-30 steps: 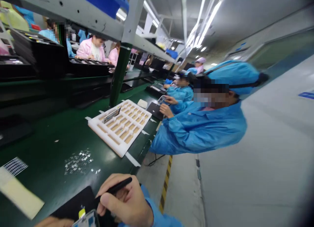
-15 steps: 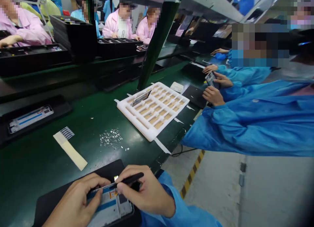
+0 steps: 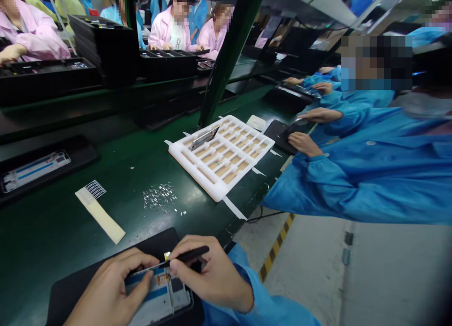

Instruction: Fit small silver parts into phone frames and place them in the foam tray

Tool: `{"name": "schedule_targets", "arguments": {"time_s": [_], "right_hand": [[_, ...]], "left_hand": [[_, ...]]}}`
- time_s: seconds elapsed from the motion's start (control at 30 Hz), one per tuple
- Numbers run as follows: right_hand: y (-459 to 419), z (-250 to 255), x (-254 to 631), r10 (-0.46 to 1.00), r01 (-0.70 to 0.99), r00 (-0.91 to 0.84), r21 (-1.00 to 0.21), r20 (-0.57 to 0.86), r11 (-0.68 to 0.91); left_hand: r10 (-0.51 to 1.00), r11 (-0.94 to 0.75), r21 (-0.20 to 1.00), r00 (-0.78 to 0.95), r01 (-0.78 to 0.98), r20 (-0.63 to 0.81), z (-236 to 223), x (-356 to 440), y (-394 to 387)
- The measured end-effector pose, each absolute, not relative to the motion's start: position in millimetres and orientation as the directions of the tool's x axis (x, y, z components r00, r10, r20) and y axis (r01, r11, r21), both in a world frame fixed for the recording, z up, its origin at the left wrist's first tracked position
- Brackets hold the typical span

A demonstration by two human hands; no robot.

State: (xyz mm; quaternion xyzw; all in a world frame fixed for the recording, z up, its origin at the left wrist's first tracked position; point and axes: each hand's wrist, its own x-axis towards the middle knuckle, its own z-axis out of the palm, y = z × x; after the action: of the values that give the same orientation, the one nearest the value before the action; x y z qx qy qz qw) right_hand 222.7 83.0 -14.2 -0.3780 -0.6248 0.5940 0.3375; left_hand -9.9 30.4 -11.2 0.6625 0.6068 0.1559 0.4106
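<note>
"Where's the phone frame (image 3: 158, 300)?"

"Over the black mat (image 3: 67, 293), held in my left hand (image 3: 109, 288): my thumb lies across its face, my fingers curl at its far edge."

"And your right hand (image 3: 219, 276)?"

"I'm pinching the black tool (image 3: 192, 254) between thumb and fingers, at that same edge near the yellow tab (image 3: 167, 256). I can't tell whether its tip touches the phone frame."
</note>
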Motion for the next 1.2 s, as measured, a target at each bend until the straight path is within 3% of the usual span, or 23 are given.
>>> {"name": "schedule_targets", "arguments": {"time_s": [0.27,0.47,0.6,0.77,0.93,1.2], "right_hand": [[81.5,-13.6,221.1,0.886,0.081,-0.463,-0.994,0.022,0.067],[79.8,-17.8,222.0,0.893,0.099,-0.416,-0.968,0.17,0.23],[78.3,-23.6,224.3,0.839,0.023,-0.433,-0.926,0.33,0.377],[75.3,-29.4,227.2,0.79,-0.008,-0.486,-0.905,0.374,0.424],[74.1,-32.2,228.3,0.766,-0.027,-0.498,-0.891,0.406,0.454],[74.9,-35.9,227.7,0.737,-0.004,-0.503,-0.854,0.452,0.52]], "left_hand": [[0.95,0.122,0.721,0.13,0.682,-0.283,-19.0,-3.6,27.8],[0.935,0.154,0.687,0.119,0.711,-0.334,-20.7,-8.1,28.4],[0.954,0.137,0.716,0.102,0.685,-0.28,-19.7,-3.5,27.0],[0.982,0.116,0.754,0.04,0.646,-0.186,-17.1,6.6,22.4],[0.981,0.087,0.744,0.076,0.663,-0.181,-19.3,2.3,22.1],[0.971,-0.113,0.654,0.222,0.748,-0.087,-18.1,-7.9,29.4]]}}
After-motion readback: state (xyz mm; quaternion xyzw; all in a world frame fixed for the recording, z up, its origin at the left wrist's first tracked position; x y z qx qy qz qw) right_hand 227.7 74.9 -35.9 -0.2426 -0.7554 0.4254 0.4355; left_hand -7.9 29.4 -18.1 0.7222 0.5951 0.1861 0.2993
